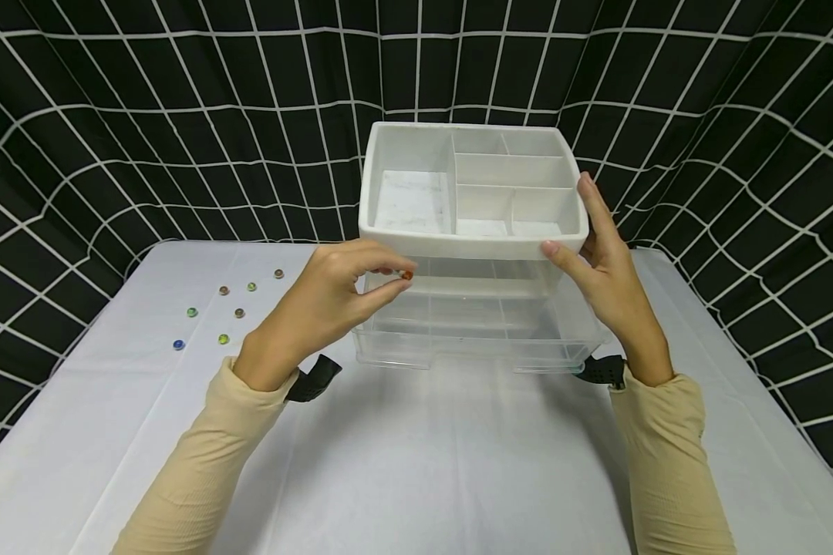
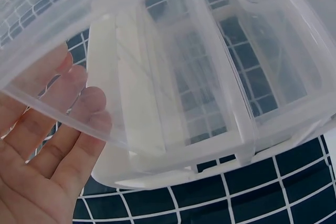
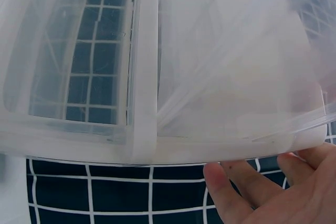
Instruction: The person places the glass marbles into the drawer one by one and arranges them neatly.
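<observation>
My left hand pinches an orange marble between thumb and fingertips, just in front of the white drawer organizer. Below the organizer's divided top tray, a clear drawer stands pulled out toward me. In the left wrist view, the left hand's fingers show partly through the drawer's clear plastic, and the marble is hidden. My right hand steadies the organizer's right front corner, thumb on its front edge and extended fingers along the side. Fingertips touch the side in the right wrist view.
Several glass marbles lie scattered on the white-covered table to the left, among them a blue marble and a yellow-green marble. A black cloth with a white grid surrounds the table at the back and sides.
</observation>
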Motion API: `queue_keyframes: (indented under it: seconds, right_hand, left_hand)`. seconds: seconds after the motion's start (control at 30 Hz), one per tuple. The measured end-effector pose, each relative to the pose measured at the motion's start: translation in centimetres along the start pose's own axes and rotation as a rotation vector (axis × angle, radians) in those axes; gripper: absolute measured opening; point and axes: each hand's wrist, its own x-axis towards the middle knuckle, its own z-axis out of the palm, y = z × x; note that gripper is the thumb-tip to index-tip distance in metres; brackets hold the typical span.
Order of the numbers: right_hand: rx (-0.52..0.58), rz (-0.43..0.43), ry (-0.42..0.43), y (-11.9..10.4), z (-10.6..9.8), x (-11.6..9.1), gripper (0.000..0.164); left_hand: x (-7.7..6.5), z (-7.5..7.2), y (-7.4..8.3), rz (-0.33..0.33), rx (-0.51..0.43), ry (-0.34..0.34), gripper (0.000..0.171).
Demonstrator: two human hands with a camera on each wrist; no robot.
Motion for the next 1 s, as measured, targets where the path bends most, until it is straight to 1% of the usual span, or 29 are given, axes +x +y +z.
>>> queue_keyframes:
  seconds: [0.27,0.43,0.67,0.87,1.0]
  right_hand:
    - [0.004,-0.009,0.003,0.0,0.1,0.0,0.08]
    - [0.006,-0.018,0.005,0.0,0.1,0.0,0.08]
    - [-0.001,-0.013,0.005,0.0,0.1,0.0,0.08]
    - [0.008,-0.009,0.002,0.0,0.1,0.0,0.08]
    - [0.014,-0.007,0.003,0.0,0.0,0.0,0.081]
  left_hand:
    - [0.5,0.0,-0.1,0.011,0.008,-0.08,0.014]
    - [0.8,-0.1,0.0,0.005,0.014,-0.134,0.013]
    - [1.4,-0.2,0.1,-0.058,0.052,-0.273,0.013]
    - [1.8,-0.1,0.1,-0.091,0.066,-0.337,0.011]
    - [2.2,-0.1,0.2,-0.113,0.081,-0.398,0.011]
